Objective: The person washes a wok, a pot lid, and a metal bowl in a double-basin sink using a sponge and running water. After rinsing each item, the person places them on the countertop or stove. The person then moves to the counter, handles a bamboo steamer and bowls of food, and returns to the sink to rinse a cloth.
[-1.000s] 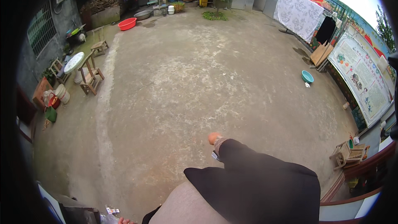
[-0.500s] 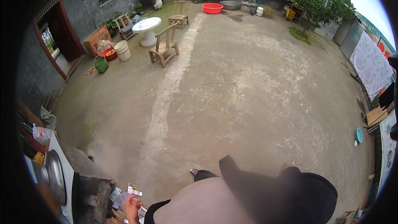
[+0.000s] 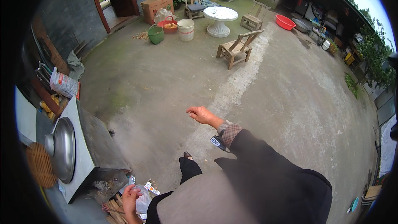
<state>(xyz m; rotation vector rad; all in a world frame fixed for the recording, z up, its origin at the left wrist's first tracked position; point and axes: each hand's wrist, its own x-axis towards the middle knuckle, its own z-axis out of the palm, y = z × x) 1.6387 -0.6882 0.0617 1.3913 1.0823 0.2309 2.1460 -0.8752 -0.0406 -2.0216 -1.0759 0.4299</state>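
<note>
My right hand (image 3: 202, 115) reaches out over the concrete floor, its fingers loosely bent and holding nothing. A dark strap with a black-and-white patterned tag (image 3: 216, 142) hangs at that wrist, beside a checked cuff. Low on the left, my left hand (image 3: 130, 199) is loosely curled and appears empty. Beside its fingers are a clear plastic bag (image 3: 144, 201) and a small white box (image 3: 151, 188) with an orange mark. Split firewood (image 3: 115, 212) lies just below. Left of it stands a stove (image 3: 85, 157) with a large round metal lid (image 3: 64, 149) on top.
A wicker item (image 3: 40, 165) leans by the stove, and a white sack (image 3: 65, 84) stands behind it. Farther off are a wooden chair (image 3: 235, 50), a round white table (image 3: 220, 15), a white bucket (image 3: 185, 31), a green basket (image 3: 156, 35) and a red basin (image 3: 285, 21).
The view has swung left, so the stove and chairs now sit farther right. My right hand has come out in front of my body; before, it was mostly hidden at my side.
</note>
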